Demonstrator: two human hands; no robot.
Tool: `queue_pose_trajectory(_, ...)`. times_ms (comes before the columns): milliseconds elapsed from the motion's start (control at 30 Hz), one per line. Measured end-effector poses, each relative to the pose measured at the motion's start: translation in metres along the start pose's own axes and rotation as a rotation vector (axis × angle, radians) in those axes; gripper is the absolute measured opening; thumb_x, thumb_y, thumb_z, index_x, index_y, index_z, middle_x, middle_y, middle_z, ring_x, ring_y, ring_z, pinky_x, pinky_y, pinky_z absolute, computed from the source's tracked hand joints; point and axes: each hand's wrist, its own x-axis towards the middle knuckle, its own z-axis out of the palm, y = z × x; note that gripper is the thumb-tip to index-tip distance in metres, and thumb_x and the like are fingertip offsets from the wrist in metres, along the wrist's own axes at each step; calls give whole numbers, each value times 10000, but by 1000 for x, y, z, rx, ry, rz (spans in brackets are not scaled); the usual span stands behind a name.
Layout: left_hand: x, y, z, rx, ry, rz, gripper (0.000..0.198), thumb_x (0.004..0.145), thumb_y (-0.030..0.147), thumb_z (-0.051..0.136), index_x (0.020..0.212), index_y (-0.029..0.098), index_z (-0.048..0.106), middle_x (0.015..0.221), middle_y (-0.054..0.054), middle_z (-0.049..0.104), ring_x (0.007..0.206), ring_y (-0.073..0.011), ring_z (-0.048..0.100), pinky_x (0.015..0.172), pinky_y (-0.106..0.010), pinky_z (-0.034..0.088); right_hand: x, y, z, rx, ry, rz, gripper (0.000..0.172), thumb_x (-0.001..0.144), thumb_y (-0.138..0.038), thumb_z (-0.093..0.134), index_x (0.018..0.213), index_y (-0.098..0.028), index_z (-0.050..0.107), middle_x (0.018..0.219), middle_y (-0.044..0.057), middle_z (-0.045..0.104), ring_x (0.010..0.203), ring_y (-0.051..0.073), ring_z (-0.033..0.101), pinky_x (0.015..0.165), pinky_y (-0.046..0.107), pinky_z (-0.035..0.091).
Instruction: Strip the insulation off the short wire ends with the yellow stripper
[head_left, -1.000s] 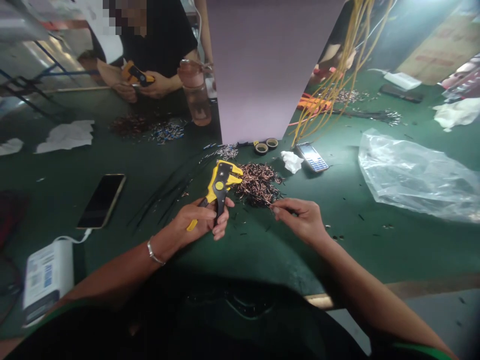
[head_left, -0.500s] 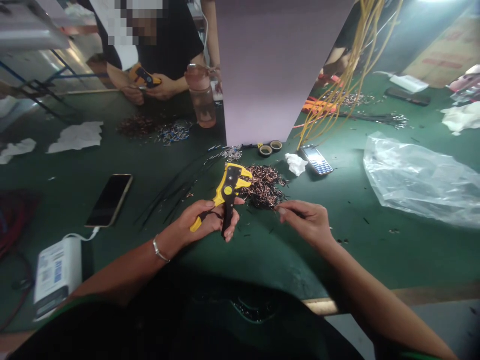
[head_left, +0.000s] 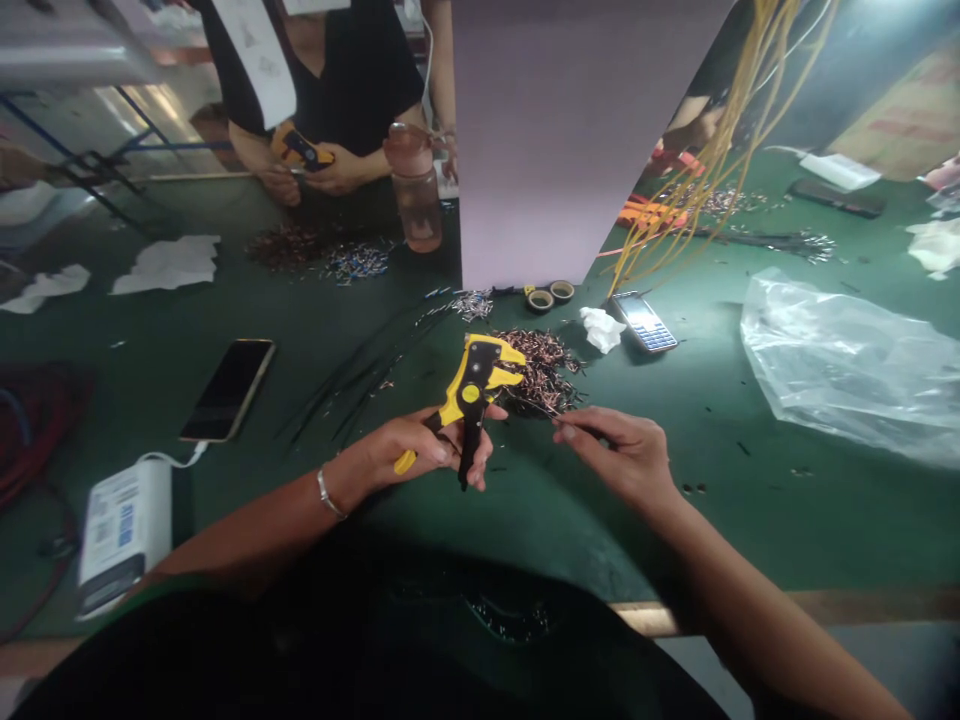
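My left hand (head_left: pixel 416 442) is wrapped round the handles of a yellow and black wire stripper (head_left: pixel 471 393). The stripper's jaws point right, over the left side of a heap of short copper-coloured and black wire pieces (head_left: pixel 551 365). At the heap's near edge, my right hand (head_left: pixel 626 450) pinches a thin dark wire between thumb and forefinger. The wire's far end is hard to make out against the heap. Long black wires (head_left: pixel 352 385) lie left of the stripper, with silvery tips towards a small pile of metal terminals (head_left: pixel 474 304).
A phone (head_left: pixel 229 390) is cabled to a white power bank (head_left: pixel 126 530) on the left. Behind stand a pale panel (head_left: pixel 532 150) and a bottle (head_left: pixel 417 200); a co-worker there holds another stripper (head_left: pixel 300 148). Rightward lie crumpled tissue (head_left: pixel 602 328), a keypad phone (head_left: pixel 645 322) and a plastic bag (head_left: pixel 847 370).
The view has shifted slightly. My left hand has brought the stripper a little to the right, nearer my right hand. My right hand keeps its pinch beside the heap.
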Motion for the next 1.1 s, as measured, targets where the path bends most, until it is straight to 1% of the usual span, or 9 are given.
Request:
queue_pose_trajectory(233, 0, 0, 9, 22, 43, 23, 653, 634, 135, 689, 1278, 147, 586, 920, -65, 665, 819, -224, 639, 845, -455, 524, -3, -4, 5, -98, 35, -88, 190, 830, -217, 637, 822, -225, 827, 669, 21, 777, 574, 162, 714, 585, 273, 583)
queue_pose_trajectory(467, -2, -4, 10, 229, 138, 29, 683, 661, 171, 718, 1325, 174, 561, 929, -48, 632, 879, -226, 645, 844, -421, 513, -6, -8, 11, -165, 69, -44, 194, 820, -251, 635, 784, -247, 826, 688, 20, 791, 552, 169, 708, 546, 277, 574)
queue_pose_trajectory(533, -3, -4, 11, 372, 184, 49, 656, 682, 183, 712, 1321, 188, 563, 946, -44, 614, 860, -207, 629, 795, -390, 518, -6, -11, 13, -155, 70, -20, 193, 814, -265, 638, 778, -250, 827, 679, 20, 790, 538, 169, 698, 525, 280, 562)
queue_pose_trajectory(667, -3, -7, 13, 835, 254, 155, 624, 720, 213, 667, 1334, 191, 554, 949, -51, 616, 840, -195, 603, 748, -362, 534, -7, -19, 16, -84, 48, 47, 173, 799, -280, 660, 778, -249, 829, 632, 10, 765, 491, 152, 649, 499, 281, 525)
queue_pose_trajectory(800, -5, -15, 12, 1232, 386, 329, 701, 742, 268, 649, 1413, 164, 474, 1215, -158, 631, 1087, -313, 620, 928, -498, 531, -9, -22, 18, 117, -33, 172, 140, 785, -266, 691, 789, -231, 826, 499, -11, 670, 432, 128, 573, 447, 262, 459)
queue_pose_trajectory(867, -6, -18, 12, 1366, 410, 400, 705, 755, 268, 632, 1428, 163, 452, 1283, -180, 611, 1132, -335, 617, 955, -518, 525, -10, -21, 20, 265, -77, 249, 117, 778, -270, 715, 792, -225, 822, 480, -15, 649, 399, 108, 517, 402, 243, 403)
queue_pose_trajectory(933, -6, -19, 13, 1461, 419, 456, 685, 771, 256, 615, 1427, 163, 442, 1224, -173, 633, 1066, -321, 644, 904, -499, 549, -10, -18, 22, 402, -105, 315, 93, 764, -279, 745, 788, -223, 815, 493, -11, 657, 381, 90, 466, 375, 228, 357)
queue_pose_trajectory(1000, -6, -18, 14, 1544, 426, 502, 672, 778, 243, 604, 1423, 161, 433, 1162, -166, 646, 1005, -311, 654, 853, -485, 560, -9, -15, 23, 493, -121, 360, 83, 747, -291, 771, 769, -219, 805, 510, 0, 670, 388, 87, 458, 373, 224, 353)
queue_pose_trajectory(1100, -5, -17, 17, 1636, 429, 543, 683, 772, 229, 597, 1426, 177, 410, 1159, -160, 642, 1021, -315, 641, 851, -481, 553, -7, -10, 25, 532, -149, 412, 122, 718, -325, 796, 727, -204, 792, 525, 20, 683, 405, 97, 472, 381, 234, 372)
